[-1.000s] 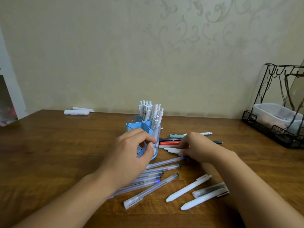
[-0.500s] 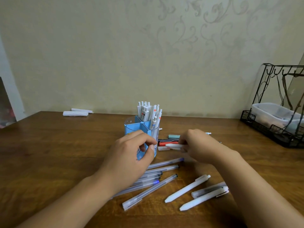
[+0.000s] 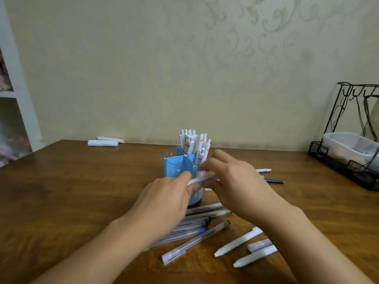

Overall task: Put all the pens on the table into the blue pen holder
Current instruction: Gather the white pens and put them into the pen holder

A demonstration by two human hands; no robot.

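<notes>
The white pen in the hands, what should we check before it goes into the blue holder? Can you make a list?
1. White pen held: ok, the left hand pinches one end; the right hand is at the other.
2. Which end points down: cannot tell, blurred.
3. Blue pen holder upright: ok.
4. Free compartment: ok, the front ones look empty; the back right one is crowded with white pens.
5. All pens put away: not ok, clear pens lie on the table.
</notes>
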